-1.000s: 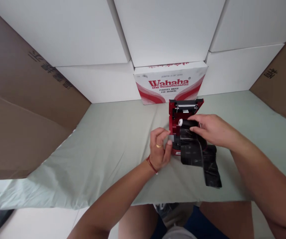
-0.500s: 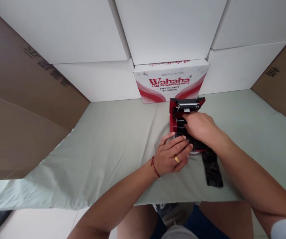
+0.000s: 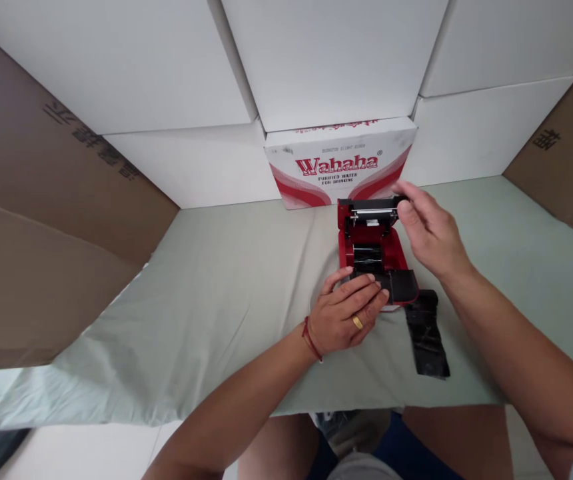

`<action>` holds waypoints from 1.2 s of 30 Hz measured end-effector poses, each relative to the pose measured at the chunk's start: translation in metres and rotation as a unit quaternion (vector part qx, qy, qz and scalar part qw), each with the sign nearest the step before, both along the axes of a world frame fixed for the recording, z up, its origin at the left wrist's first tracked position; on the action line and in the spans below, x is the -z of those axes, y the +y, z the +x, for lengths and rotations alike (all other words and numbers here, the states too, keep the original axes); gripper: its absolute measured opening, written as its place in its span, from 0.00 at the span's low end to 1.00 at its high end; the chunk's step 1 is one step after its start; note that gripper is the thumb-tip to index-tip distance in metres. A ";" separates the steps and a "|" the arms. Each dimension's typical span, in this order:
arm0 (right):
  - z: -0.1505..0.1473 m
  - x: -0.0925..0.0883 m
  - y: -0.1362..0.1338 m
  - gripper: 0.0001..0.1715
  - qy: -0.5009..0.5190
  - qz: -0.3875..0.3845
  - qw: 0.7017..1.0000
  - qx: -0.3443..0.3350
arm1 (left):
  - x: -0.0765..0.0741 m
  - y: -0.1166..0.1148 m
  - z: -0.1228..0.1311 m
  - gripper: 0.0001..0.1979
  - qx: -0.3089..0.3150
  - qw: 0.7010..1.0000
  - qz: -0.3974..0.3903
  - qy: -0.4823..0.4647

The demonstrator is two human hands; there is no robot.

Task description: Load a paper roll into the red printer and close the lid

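A red and black device (image 3: 395, 251) stands on the green cloth with its lid raised, showing a roller in the lid. Inside its body sits a shiny black roll (image 3: 367, 256). My left hand (image 3: 349, 309), with a gold ring and a red bracelet, lies with fingers stretched over the black front part of the device. At the right edge of the raised lid is my right hand (image 3: 430, 230), fingers spread, its fingertips touching or very near the lid. A crumpled black strip (image 3: 426, 333) lies on the cloth beside the device's front right corner.
Behind the device a Wahaha carton (image 3: 339, 163) leans against stacked white boxes (image 3: 336, 60). Large brown cartons stand at the left (image 3: 61, 220) and right (image 3: 566, 147). The green cloth (image 3: 226, 287) covers the table down to its front edge.
My right hand has come out of the device's body and moved up and right to the lid's edge, uncovering the black roll. My left hand has stayed nearly still.
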State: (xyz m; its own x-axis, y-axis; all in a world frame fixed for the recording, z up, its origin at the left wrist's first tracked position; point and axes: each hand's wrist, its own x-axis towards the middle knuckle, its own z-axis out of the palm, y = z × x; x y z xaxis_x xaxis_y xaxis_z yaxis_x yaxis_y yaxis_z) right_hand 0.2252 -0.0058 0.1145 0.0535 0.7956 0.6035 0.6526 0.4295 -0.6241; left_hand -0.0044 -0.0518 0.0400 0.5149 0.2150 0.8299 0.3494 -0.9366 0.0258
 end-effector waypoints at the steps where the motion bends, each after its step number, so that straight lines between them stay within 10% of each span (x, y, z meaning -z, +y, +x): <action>1: -0.001 0.004 -0.004 0.26 -0.008 0.009 1.000 -0.012 | 0.000 0.000 0.000 0.16 0.000 1.000 0.001 0.001; 17: 0.013 0.052 -0.063 0.18 -0.126 0.141 0.979 -0.081 | 0.006 0.001 0.000 0.18 -0.002 1.000 -0.016 -0.019; 25: 0.003 0.053 -0.061 0.16 -0.066 0.135 0.986 -0.077 | 0.013 0.023 -0.020 0.26 -0.001 0.949 -0.274 -0.153; 36: 0.001 0.052 -0.069 0.18 -0.083 0.132 0.982 -0.105 | 0.017 0.035 -0.022 0.19 0.048 0.928 -0.326 -0.172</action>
